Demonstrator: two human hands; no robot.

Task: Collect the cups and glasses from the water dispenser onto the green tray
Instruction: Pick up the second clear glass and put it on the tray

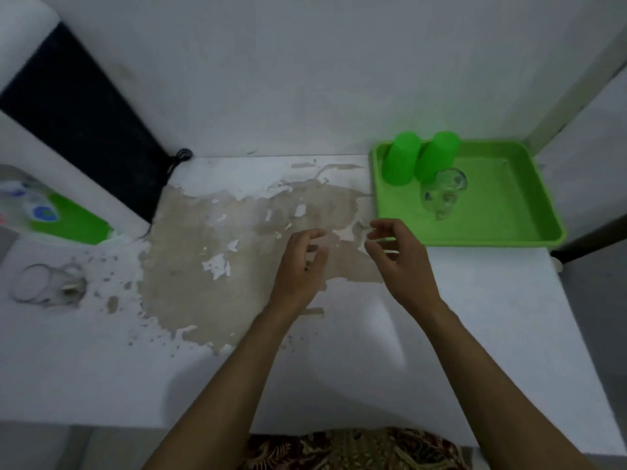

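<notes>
A green tray sits at the back right of the white table. Two green cups stand upside down in its back left corner, and a clear glass stands just in front of them. A clear glass rests on the table at the far left, in front of the water dispenser. My left hand and my right hand hover over the middle of the table, left of the tray's front corner. Both hold nothing, with fingers loosely curled and apart.
The table top has a large patch of peeled paint in its middle. A water bottle with a green label lies by the dispenser at the left. A black cord hangs at the dispenser's back. The wall runs behind the table.
</notes>
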